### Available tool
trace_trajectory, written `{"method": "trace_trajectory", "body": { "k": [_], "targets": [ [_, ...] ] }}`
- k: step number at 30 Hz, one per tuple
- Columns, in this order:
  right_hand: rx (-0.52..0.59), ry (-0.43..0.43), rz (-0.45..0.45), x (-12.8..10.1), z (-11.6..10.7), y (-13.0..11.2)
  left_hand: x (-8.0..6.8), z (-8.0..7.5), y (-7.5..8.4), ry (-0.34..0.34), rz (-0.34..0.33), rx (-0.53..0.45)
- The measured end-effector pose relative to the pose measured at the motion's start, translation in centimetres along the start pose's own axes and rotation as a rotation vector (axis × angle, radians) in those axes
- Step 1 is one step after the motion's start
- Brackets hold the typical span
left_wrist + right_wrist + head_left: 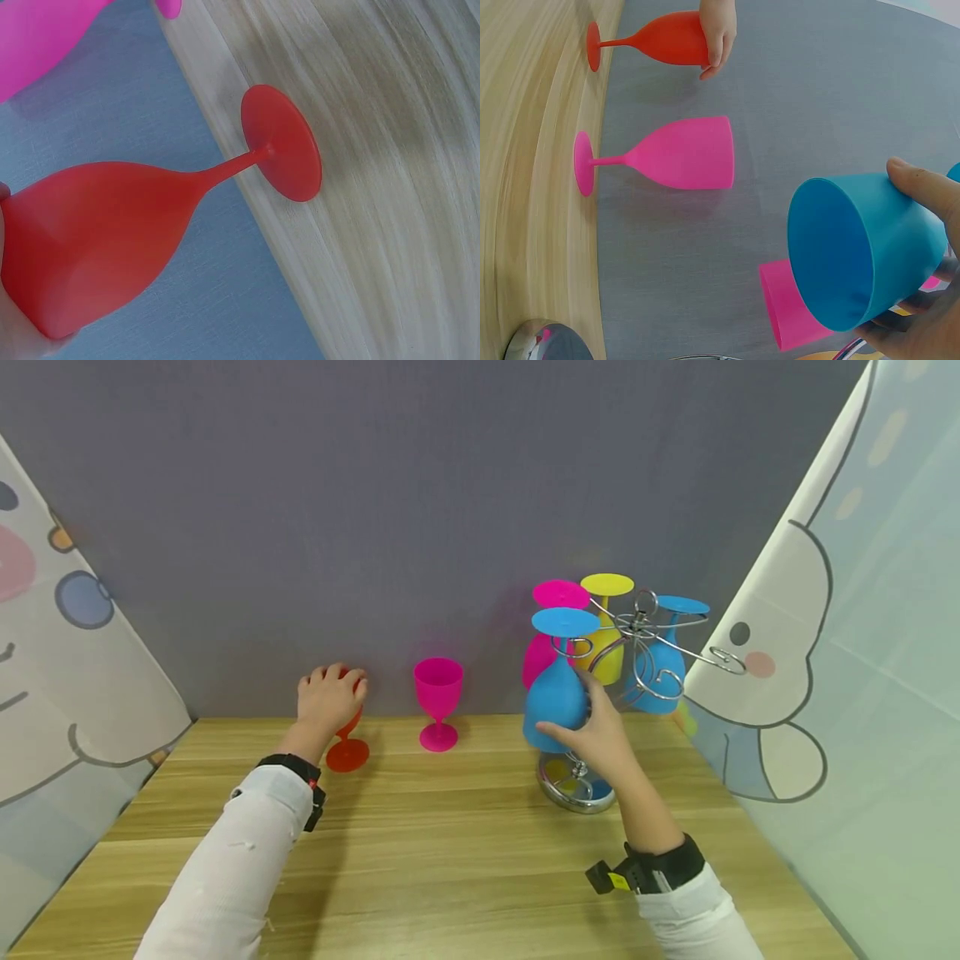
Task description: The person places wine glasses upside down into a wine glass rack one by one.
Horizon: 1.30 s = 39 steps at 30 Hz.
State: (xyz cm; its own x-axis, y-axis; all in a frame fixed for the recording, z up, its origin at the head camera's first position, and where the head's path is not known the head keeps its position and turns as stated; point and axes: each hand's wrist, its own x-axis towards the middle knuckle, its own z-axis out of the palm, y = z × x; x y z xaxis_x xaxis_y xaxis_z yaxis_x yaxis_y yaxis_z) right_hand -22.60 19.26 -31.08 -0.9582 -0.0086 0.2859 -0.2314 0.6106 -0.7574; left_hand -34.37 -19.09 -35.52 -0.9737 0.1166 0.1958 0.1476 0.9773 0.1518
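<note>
My left hand [326, 700] grips the bowl of an upright red goblet [347, 755] from above, near its rim. The goblet's foot is at the tabletop in the left wrist view. Over on the right, my right hand [606, 735] holds the bowl of an upside-down blue goblet [557, 697], thumb on one side and fingers on the other. This blue goblet's stem is by a curled loop of a metal goblet rack [636, 625]; whether the loop bears its weight I cannot tell. In the right wrist view its open mouth [831, 255] faces the table side.
A pink goblet [438, 693] stands upright between my hands. Upside down on the rack hang another pink goblet [561, 594], a yellow goblet [607, 584] and a second blue goblet [660, 664]. The rack's round base [576, 806] stands on the wooden table [450, 860], before a grey backdrop [360, 510].
</note>
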Motion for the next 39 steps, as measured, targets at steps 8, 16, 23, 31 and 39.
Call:
{"method": "trace_trajectory", "body": {
  "k": [8,16,23,31,39],
  "targets": [
    [-0.011,-0.012,-0.023,-0.31,0.17,-0.1,0.13,0.05,-0.07,0.007,0.005,-0.005],
    [-0.011,0.01,-0.011,-0.58,-0.02,0.04,0.15,-0.02,0.04,0.005,0.007,-0.001],
    [-0.012,0.012,0.0,-0.89,-0.21,0.27,0.12,0.02,0.02,0.004,0.006,0.01],
    [-0.008,0.011,0.014,-0.89,-0.11,0.66,0.06,-0.01,-0.01,-0.005,0.007,0.018],
    [0.008,0.01,0.016,-0.87,0.13,0.87,-0.03,-0.03,0.05,-0.002,0.006,0.013]
  ]
}}
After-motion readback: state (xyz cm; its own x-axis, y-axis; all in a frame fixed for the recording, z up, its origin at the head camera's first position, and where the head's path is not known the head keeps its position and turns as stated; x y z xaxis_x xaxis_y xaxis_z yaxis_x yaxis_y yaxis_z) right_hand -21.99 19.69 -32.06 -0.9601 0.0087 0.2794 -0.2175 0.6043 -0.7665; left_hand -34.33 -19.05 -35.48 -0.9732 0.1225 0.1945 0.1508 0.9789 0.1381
